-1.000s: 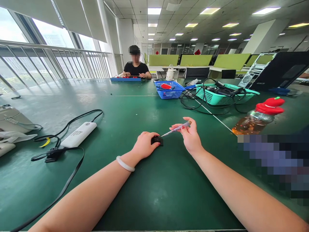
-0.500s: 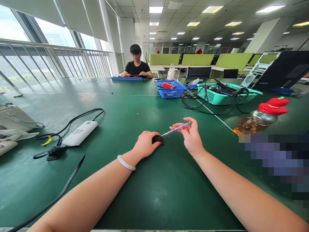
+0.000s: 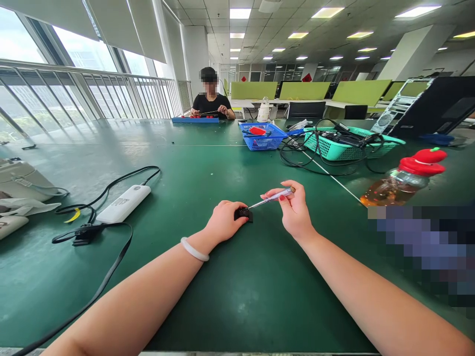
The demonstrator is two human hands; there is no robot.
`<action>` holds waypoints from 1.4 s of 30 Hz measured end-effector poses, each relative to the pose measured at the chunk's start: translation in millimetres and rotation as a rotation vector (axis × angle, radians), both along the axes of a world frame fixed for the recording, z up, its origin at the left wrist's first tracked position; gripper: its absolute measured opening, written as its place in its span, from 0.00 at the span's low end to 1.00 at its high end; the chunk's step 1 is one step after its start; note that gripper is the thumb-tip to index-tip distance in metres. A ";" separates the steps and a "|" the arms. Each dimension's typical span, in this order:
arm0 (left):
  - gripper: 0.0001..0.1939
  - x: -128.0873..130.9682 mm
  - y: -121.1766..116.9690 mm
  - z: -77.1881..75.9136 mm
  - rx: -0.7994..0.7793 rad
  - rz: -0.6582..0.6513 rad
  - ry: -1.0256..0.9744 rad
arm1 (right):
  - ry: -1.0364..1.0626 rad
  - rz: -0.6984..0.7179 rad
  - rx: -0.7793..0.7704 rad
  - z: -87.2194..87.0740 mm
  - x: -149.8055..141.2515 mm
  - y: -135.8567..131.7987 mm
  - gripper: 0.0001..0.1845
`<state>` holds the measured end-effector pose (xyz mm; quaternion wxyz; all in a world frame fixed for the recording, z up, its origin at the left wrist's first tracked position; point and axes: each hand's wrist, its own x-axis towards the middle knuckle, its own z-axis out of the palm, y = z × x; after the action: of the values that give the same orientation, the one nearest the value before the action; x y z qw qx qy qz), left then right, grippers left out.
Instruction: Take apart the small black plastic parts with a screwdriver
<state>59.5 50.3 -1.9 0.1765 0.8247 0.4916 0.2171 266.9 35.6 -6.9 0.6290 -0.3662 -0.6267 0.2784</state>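
My left hand (image 3: 225, 221) is closed around a small black part (image 3: 243, 213) resting on the green tabletop (image 3: 237, 296). Its exact kind is too small to make out, and my fingers cover its left side. In my right hand (image 3: 296, 211) is a slim screwdriver (image 3: 276, 195) with a clear handle, pinched between thumb and fingers. The shaft slants down to the left, and its tip meets the top of the black part. A white bangle (image 3: 194, 249) circles my left wrist.
Left lies a white power bank (image 3: 124, 203) with black cables. Ahead stand a blue basket (image 3: 261, 143) and a green basket (image 3: 334, 153) under tangled cords. A red-lidded bottle (image 3: 395, 185) is at right. Across the table, a person in black (image 3: 210, 104) sits behind a blue tray (image 3: 195, 120).
My hands, the screwdriver and the black part keep almost the same pose. The view has shifted slightly. Across the table, the other person's hand has risen a little.
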 end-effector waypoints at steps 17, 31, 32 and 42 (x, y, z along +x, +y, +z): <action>0.15 0.3 0.9 -1.0 -0.005 -0.002 -0.001 | -0.083 -0.028 0.021 0.0 -1.6 -0.7 0.18; 0.15 1.6 0.1 -0.7 0.009 -0.002 0.010 | -0.178 -0.080 0.066 2.0 -5.0 -1.0 0.13; 0.15 1.7 0.1 -0.4 0.014 -0.003 0.018 | -0.171 -0.080 0.055 2.2 -5.0 -0.3 0.14; 0.15 3.8 -1.4 -0.3 0.015 -0.037 0.030 | -0.163 -0.087 -0.009 4.9 3.7 7.6 0.16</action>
<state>63.3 48.8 -2.3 0.1668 0.8380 0.4772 0.2054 270.6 43.2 -2.0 0.5857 -0.4174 -0.6581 0.2227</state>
